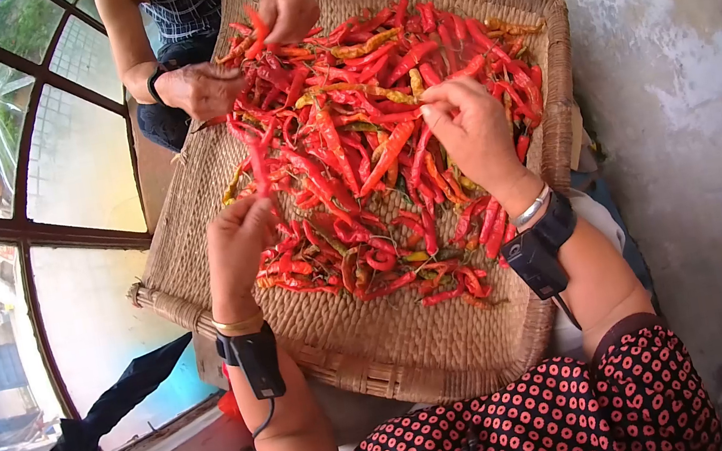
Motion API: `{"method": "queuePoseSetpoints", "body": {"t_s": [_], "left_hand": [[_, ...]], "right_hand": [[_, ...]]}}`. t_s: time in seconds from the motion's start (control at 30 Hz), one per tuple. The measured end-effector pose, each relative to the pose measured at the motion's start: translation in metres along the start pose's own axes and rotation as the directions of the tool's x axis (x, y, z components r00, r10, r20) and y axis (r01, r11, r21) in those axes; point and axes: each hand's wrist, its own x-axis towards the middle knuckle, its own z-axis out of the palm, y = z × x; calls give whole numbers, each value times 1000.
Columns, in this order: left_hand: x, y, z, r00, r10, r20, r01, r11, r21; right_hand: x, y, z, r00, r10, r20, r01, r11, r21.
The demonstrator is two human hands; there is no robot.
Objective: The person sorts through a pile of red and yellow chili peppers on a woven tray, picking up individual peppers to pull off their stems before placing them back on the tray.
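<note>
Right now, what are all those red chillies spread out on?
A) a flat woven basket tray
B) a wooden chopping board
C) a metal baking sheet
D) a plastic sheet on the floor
A: the chillies lie in a heap on a flat woven tray, whose plaited straw-coloured weave and raised rim show all around them.

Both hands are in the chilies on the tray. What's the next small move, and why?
Probably raise the left hand slightly to draw its pinched red chili free of the pile. That chili's far end still lies among the others on the woven tray, and the right hand is pinched at another spot in the pile, so it looks occupied.
</note>
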Motion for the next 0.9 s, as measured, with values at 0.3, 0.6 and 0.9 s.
{"method": "queuePoseSetpoints", "body": {"t_s": [0.3, 0.6, 0.9], "left_hand": [[-5, 5, 35, 879, 465, -106, -361, 794, 489], [-19, 0, 80, 901, 252, 353, -334, 923, 193], [-22, 6, 80, 850, 98, 518, -137, 990, 36]], "right_hand": [[-5, 3, -4, 955, 197, 221, -13, 773, -634], [-10, -16, 2, 919, 187, 347, -179, 982, -54], [-21, -38, 11, 793, 223, 567, -534, 704, 469]]}}
